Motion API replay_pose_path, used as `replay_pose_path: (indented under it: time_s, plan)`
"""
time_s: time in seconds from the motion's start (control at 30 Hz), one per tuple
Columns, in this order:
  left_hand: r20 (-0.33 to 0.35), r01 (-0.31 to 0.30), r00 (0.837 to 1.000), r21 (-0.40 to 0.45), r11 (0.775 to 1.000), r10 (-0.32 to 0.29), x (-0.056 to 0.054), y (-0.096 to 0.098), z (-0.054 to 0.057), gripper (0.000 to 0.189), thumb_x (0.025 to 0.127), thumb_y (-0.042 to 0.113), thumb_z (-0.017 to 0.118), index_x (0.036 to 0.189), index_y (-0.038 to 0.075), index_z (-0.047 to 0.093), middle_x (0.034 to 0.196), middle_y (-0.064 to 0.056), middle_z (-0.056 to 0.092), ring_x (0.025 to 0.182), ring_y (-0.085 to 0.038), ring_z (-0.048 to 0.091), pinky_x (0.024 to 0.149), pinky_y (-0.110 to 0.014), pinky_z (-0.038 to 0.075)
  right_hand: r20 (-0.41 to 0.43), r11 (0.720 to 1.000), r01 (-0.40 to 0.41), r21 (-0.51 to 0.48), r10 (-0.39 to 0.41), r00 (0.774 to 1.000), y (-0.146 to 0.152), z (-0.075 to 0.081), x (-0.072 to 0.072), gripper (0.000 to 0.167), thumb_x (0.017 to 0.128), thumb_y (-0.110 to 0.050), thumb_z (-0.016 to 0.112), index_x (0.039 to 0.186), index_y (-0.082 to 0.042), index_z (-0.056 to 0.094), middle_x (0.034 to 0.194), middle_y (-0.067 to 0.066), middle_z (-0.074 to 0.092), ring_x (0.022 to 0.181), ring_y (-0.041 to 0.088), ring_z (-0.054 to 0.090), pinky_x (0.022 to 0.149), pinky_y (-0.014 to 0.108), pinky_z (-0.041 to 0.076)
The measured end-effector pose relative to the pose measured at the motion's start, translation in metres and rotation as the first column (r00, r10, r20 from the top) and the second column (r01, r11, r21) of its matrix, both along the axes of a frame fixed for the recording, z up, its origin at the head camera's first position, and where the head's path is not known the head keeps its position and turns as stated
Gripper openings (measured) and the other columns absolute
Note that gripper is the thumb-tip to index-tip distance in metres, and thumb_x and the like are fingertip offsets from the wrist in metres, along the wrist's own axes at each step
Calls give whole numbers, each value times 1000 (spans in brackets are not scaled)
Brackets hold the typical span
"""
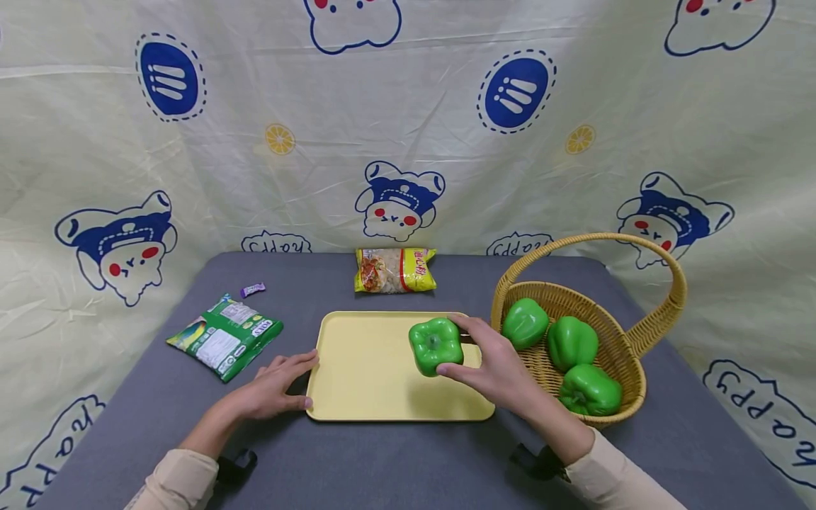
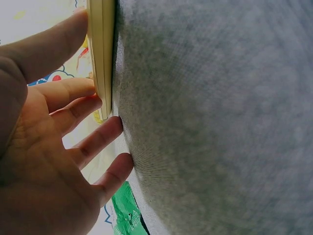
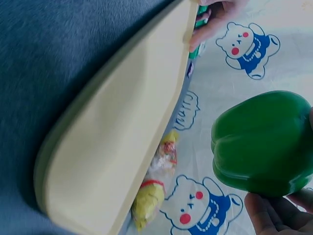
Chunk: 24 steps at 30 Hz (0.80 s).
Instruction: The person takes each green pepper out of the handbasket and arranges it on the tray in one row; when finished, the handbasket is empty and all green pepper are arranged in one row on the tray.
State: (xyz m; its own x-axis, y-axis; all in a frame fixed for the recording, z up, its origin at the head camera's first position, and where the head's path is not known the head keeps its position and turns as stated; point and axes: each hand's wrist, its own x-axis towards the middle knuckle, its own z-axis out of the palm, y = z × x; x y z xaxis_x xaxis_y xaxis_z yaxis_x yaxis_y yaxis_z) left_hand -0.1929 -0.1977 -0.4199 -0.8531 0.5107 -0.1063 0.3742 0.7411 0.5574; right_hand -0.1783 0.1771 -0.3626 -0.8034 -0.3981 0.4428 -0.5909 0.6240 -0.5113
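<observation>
My right hand (image 1: 503, 368) pinches a green bell pepper (image 1: 435, 346) between thumb and fingers, holding it over the right half of a pale yellow rectangular tray (image 1: 357, 375). In the right wrist view that pepper (image 3: 264, 142) is raised above the tray surface. My left hand (image 1: 274, 388) rests at the tray's left edge; its thumb and fingertips (image 2: 88, 87) touch the rim, with the fingers spread and fairly straight. To the right stands a wicker basket (image 1: 637, 379) with a tall arched handle, holding green bell peppers: one at the left (image 1: 525, 324), one further right (image 1: 572, 343) and one in front (image 1: 591, 390).
A green snack bag (image 1: 224, 336) lies left of the tray, with a small purple packet (image 1: 252, 290) behind it. A yellow and clear food package (image 1: 395, 270) sits at the back of the grey-covered table (image 1: 408, 467). A printed curtain (image 1: 408, 106) hangs behind.
</observation>
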Motion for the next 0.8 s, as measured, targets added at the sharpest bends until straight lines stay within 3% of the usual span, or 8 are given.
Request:
replay_pose_path:
  time_s: [0.8]
  plan:
    - [-1, -2, 1000, 14, 1000, 2, 0, 0, -2, 78, 83, 37, 69, 144, 2, 35, 152, -16, 31, 125, -37, 34, 94, -65, 22, 175, 991, -19, -132, 42, 984, -57, -27, -10, 72, 74, -31, 80, 134, -8, 49, 120, 4, 61, 107, 19, 62, 88, 34, 51]
